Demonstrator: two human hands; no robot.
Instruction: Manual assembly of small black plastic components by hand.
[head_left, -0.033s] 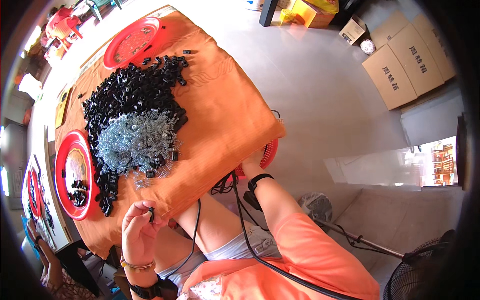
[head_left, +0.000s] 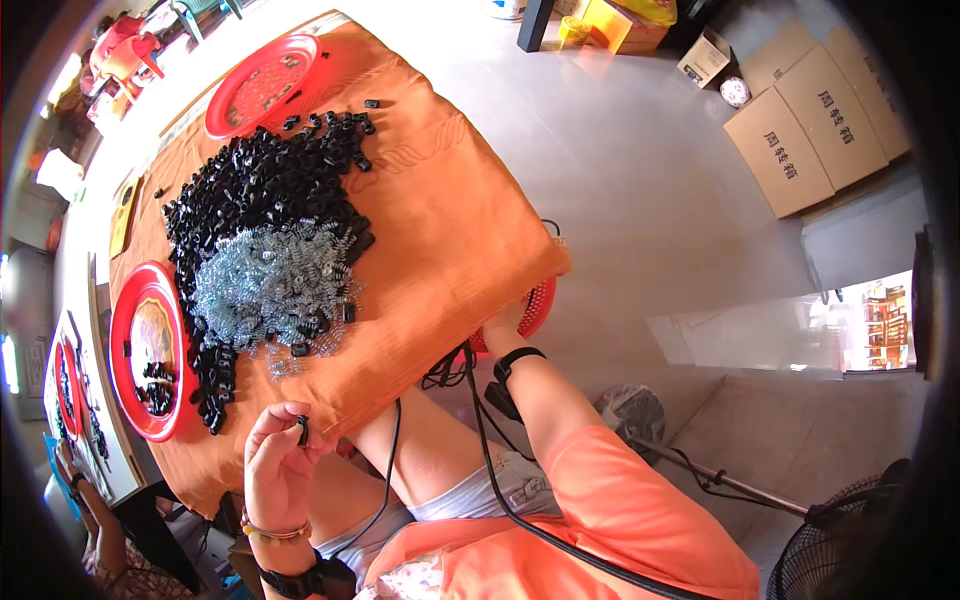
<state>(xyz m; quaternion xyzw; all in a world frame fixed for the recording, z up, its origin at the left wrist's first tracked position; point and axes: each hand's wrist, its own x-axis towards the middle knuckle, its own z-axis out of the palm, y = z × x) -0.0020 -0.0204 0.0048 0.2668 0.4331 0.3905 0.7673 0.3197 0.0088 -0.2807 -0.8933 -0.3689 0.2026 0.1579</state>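
Observation:
Near the front edge of the orange-covered table (head_left: 430, 290), my left hand (head_left: 280, 460) pinches a small black plastic part (head_left: 303, 430) between thumb and fingers. My right hand (head_left: 503, 328) reaches down past the table's right edge into a red perforated basket (head_left: 543, 303); its fingers are hidden there. A large heap of small black plastic parts (head_left: 260, 175) covers the middle of the cloth. On the heap's near side lies a pile of silvery coil springs (head_left: 275, 285). Left of it, a red-rimmed plate (head_left: 122, 375) holds several black parts.
Another red-rimmed plate (head_left: 225, 115) lies at the far side. Black cables (head_left: 480, 400) hang beside my legs. A fan (head_left: 840, 540) stands at lower right, cardboard boxes (head_left: 800, 140) at upper right. Another person's hand (head_left: 95, 510) shows at lower left.

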